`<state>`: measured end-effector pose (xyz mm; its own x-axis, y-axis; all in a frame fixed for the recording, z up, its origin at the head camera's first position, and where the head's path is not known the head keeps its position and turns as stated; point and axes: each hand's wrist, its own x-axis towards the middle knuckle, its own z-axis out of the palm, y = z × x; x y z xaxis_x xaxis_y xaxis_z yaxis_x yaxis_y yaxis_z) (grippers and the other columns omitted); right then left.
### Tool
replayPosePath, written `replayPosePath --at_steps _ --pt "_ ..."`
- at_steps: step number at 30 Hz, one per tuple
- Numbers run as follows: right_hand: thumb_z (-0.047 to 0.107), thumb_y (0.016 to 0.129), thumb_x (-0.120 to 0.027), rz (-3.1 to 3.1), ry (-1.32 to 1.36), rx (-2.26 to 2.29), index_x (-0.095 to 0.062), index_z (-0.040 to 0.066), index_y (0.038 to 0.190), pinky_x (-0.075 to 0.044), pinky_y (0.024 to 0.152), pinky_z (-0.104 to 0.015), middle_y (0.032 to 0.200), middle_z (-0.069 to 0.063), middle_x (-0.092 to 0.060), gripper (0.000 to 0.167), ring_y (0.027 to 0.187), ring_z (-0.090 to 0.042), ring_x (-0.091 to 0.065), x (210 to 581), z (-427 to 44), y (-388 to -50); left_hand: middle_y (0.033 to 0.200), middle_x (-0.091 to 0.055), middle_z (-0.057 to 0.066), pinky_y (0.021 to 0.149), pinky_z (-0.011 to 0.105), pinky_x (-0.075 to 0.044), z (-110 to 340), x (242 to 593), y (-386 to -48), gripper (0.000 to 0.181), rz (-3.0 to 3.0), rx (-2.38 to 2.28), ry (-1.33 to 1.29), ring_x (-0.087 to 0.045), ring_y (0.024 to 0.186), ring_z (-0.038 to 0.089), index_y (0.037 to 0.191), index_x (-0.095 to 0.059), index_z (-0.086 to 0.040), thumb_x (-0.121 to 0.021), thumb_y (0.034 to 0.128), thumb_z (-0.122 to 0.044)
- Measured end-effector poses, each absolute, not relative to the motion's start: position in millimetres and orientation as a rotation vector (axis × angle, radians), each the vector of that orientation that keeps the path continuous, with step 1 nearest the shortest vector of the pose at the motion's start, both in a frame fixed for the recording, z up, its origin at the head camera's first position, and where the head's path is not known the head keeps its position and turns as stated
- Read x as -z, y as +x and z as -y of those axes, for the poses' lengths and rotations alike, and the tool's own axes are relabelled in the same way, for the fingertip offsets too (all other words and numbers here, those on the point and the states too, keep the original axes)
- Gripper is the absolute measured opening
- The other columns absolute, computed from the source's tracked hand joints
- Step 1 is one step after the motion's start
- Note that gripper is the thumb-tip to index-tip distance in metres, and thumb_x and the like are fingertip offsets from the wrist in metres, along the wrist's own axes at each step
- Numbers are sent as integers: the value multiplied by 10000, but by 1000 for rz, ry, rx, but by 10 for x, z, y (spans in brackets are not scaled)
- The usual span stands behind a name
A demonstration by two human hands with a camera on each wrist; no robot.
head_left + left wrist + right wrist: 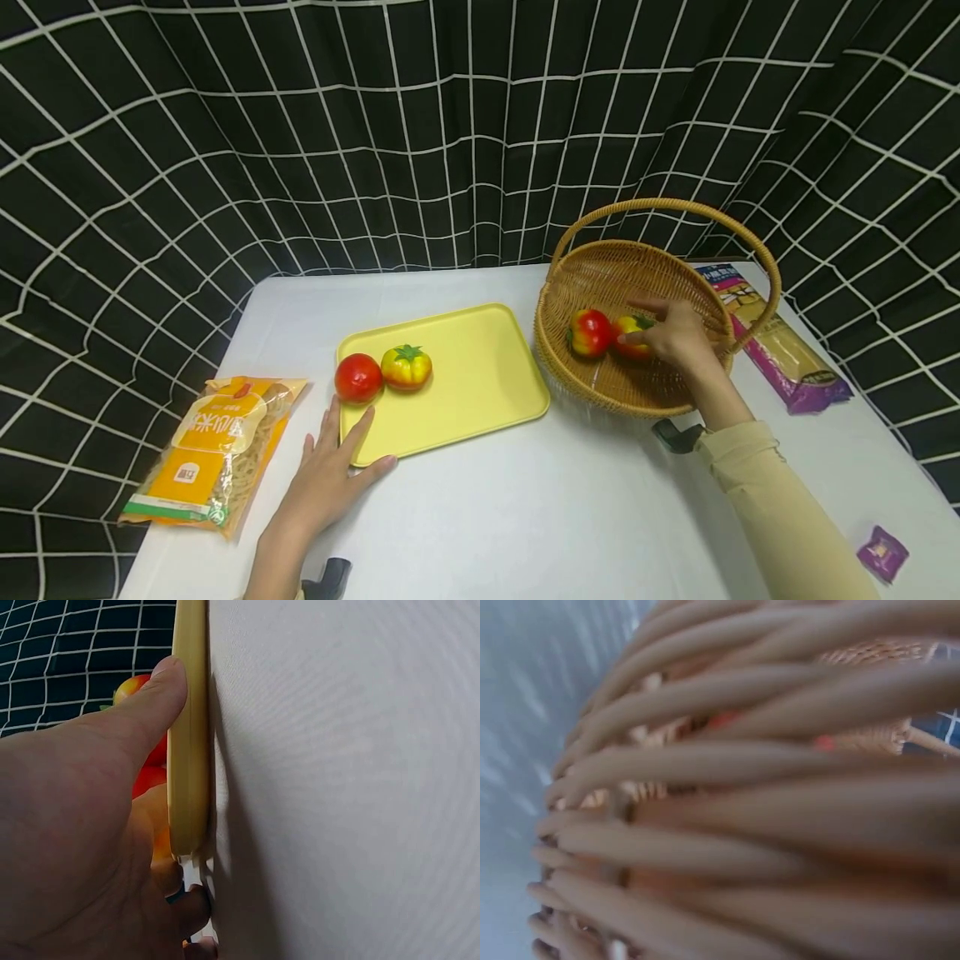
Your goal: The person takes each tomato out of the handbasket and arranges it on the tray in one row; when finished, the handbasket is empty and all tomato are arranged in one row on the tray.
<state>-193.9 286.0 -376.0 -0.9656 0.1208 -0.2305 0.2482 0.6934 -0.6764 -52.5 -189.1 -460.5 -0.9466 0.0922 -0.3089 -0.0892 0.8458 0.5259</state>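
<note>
My right hand [675,333] reaches into a brown wicker basket [592,392] with fingers spread over a red-and-yellow tomato [632,343], which they partly hide. Beside it in the basket lies another red-and-yellow tomato [591,333]. Blurred basket weave [705,772] fills most of the right wrist view and hides that hand. At the near left corner of a yellow tray [472,367], my left hand [326,471] rests with extended fingers, its thumb along the rim [191,772]. A red tomato [358,378] and a yellow-and-red one [407,367] sit at the tray's left end.
An orange bag of pasta [213,450] lies left of the tray. Behind the basket, to the right, lies a purple food packet [795,358]. A small purple wrapped piece [882,553] is near the right front edge. The basket's tall handle [667,204] arches over it.
</note>
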Motion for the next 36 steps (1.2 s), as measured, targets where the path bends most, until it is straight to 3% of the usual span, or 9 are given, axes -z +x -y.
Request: replayPosePath --at_steps 4,13,36 --pt "145 921 -815 -2749 295 1080 -532 0 1531 -364 1209 -685 1581 -398 -409 688 1444 -574 -406 3808 -2937 -1921 1770 188 180 1304 687 56 1888 4598 -523 926 -2699 -797 3 115 1641 459 1705 -246 -238 -590 982 -703" --pt "205 913 -832 -2725 287 1086 -518 18 1548 -424 1173 -662 1521 -386 -477 733 1317 -493 -500 3876 -3013 -1883 1768 192 180 1304 687 60 1886 4600 -526 929 -2699 -796 2 116 1638 467 1705 -245 -239 -591 980 -705" --pt "148 977 -766 -2690 258 1107 -498 31 1566 -446 1185 -634 1498 -388 -479 658 1284 -454 -501 3899 -3005 -1868 1769 196 173 1304 685 58 1888 4602 -518 929 -2692 -785 -6 123 1638 465 1706 -238 -248 -587 980 -709"
